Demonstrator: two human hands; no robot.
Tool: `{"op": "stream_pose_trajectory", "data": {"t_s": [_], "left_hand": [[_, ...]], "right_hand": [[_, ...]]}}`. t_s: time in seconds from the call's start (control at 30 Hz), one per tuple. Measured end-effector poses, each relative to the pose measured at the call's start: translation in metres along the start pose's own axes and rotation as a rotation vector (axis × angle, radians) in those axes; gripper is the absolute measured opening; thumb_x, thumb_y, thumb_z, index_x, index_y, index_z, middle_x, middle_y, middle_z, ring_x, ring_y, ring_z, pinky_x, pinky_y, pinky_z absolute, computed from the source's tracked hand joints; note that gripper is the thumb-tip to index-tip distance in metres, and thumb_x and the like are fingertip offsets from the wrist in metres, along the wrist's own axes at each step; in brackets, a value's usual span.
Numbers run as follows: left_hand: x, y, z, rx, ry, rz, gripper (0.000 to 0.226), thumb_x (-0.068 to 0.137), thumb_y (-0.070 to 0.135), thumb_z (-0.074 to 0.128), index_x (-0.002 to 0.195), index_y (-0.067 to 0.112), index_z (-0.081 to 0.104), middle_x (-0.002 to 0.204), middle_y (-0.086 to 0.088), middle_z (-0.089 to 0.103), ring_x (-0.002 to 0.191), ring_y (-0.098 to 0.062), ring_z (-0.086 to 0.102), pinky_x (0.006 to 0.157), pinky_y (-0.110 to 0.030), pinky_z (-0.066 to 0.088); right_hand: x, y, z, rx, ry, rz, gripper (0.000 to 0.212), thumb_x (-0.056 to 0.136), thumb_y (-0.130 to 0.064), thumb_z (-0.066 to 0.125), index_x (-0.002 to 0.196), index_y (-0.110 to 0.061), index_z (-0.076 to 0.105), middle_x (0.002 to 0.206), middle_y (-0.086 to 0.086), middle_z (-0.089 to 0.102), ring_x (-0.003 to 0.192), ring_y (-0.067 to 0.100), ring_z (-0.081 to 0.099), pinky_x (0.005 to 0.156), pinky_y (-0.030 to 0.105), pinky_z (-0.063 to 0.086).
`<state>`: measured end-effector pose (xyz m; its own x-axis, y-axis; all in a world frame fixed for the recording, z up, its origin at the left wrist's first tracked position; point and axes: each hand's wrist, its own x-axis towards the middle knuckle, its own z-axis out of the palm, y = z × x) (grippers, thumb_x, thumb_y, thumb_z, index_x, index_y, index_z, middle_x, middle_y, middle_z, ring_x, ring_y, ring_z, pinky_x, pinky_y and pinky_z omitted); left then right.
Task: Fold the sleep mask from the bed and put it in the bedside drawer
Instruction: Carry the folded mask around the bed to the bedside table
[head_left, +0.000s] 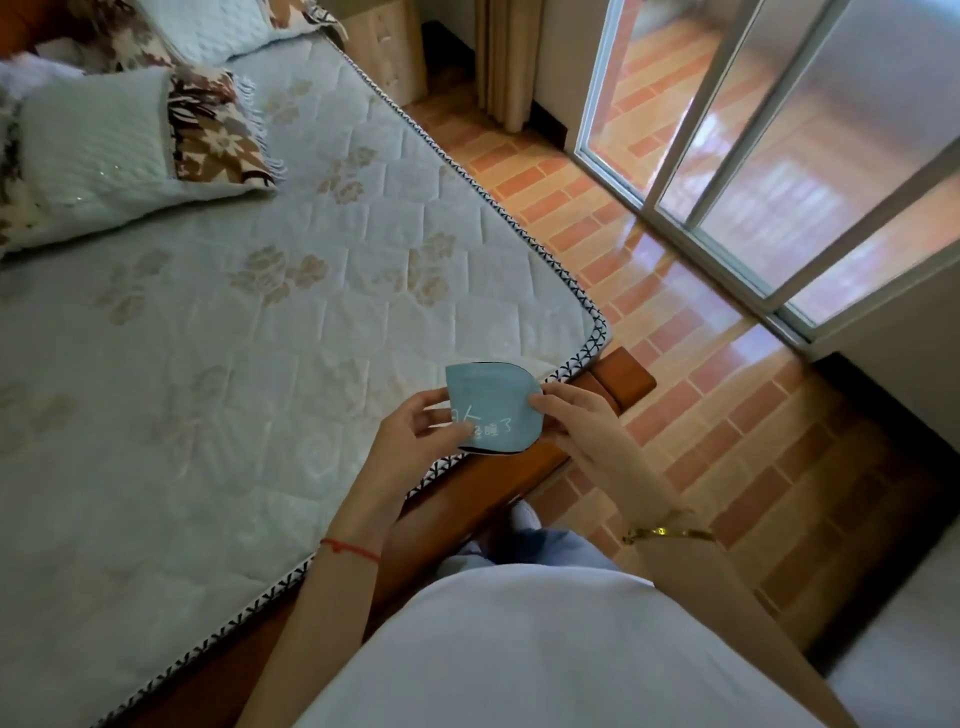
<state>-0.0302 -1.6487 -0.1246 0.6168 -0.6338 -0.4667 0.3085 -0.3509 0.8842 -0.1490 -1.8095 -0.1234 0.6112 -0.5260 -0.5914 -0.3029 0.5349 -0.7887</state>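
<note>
Standing at the bed's (234, 338) corner, the person pinches the folded sleep mask (491, 408) with left hand (415, 431) and right hand (576, 415). It hangs over the mattress edge, with open tiled floor (701, 395) to the right.

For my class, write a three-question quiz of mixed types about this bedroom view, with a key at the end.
1. True or false: the sleep mask lies flat on the mattress.
2. Which hands hold the mask? A) left hand only B) right hand only C) both
3. Fill in: the red string bracelet is on the ___ wrist.

Key: 1 false, it is held above the bed's corner; 2 C; 3 left.
</note>
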Motion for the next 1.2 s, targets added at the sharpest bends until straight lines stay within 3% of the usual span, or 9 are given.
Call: {"op": "stream_pose_trajectory", "data": {"t_s": [0.13,0.23,0.5,0.63,0.8,0.97,1.2], "left_hand": [[0.008,0.006,0.025,0.045,-0.113,0.007,0.047,0.076,0.020,0.076,0.119,0.025,0.059,0.103,-0.004,0.074,0.093,-0.020,0.072,0.078,-0.031,0.059],[0.014,0.010,0.050,0.078,-0.177,0.014,0.050,0.073,0.022,0.076,0.120,0.023,0.060,0.102,-0.004,0.075,0.093,-0.021,0.072,0.077,-0.032,0.058],[0.024,0.020,0.151,0.140,-0.319,0.029,0.047,0.079,0.008,0.073,0.123,0.014,0.059,0.104,-0.011,0.072,0.096,-0.026,0.070,0.078,-0.033,0.058],[0.023,0.022,0.220,0.118,-0.382,0.039,0.039,0.079,0.007,0.073,0.115,0.019,0.063,0.093,-0.003,0.074,0.086,-0.016,0.072,0.063,-0.018,0.054],[0.025,0.019,0.307,0.122,-0.466,0.039,0.039,0.078,0.005,0.073,0.113,0.020,0.063,0.091,-0.001,0.076,0.086,-0.018,0.072,0.075,-0.031,0.059],[0.028,0.020,0.373,0.120,-0.541,0.018,0.043,0.074,0.012,0.076,0.113,0.025,0.063,0.096,-0.004,0.077,0.089,-0.018,0.074,0.071,-0.024,0.057],[0.045,0.033,0.429,0.172,-0.594,0.003,0.047,0.076,0.009,0.075,0.120,0.018,0.062,0.097,-0.005,0.075,0.089,-0.020,0.072,0.073,-0.026,0.055]], "right_hand": [[-0.011,0.003,-0.028,0.075,0.084,-0.018,0.024,0.090,-0.008,0.060,0.111,0.000,0.064,0.098,0.009,0.069,0.088,0.020,0.066,0.076,0.027,0.058],[-0.020,0.005,-0.052,0.137,0.126,-0.051,0.013,0.090,-0.008,0.058,0.100,-0.006,0.067,0.092,0.007,0.069,0.083,0.019,0.065,0.069,0.023,0.058],[-0.045,0.005,-0.148,0.216,0.279,-0.094,0.010,0.087,-0.010,0.062,0.086,-0.015,0.071,0.075,-0.001,0.075,0.069,0.012,0.070,0.060,0.022,0.054],[-0.064,-0.002,-0.212,0.216,0.322,-0.129,0.010,0.088,-0.008,0.060,0.088,-0.012,0.070,0.073,-0.002,0.073,0.067,0.012,0.069,0.060,0.022,0.054],[-0.088,-0.011,-0.292,0.203,0.387,-0.164,0.010,0.089,-0.006,0.059,0.093,-0.008,0.067,0.082,0.001,0.071,0.065,0.007,0.070,0.056,0.017,0.053],[-0.104,-0.018,-0.353,0.179,0.439,-0.170,0.020,0.091,-0.008,0.057,0.109,-0.002,0.064,0.101,0.012,0.069,0.086,0.020,0.067,0.068,0.023,0.057],[-0.103,-0.031,-0.399,0.252,0.487,-0.187,0.026,0.092,-0.006,0.055,0.114,0.005,0.060,0.108,0.020,0.064,0.093,0.024,0.062,0.069,0.021,0.056]]}}
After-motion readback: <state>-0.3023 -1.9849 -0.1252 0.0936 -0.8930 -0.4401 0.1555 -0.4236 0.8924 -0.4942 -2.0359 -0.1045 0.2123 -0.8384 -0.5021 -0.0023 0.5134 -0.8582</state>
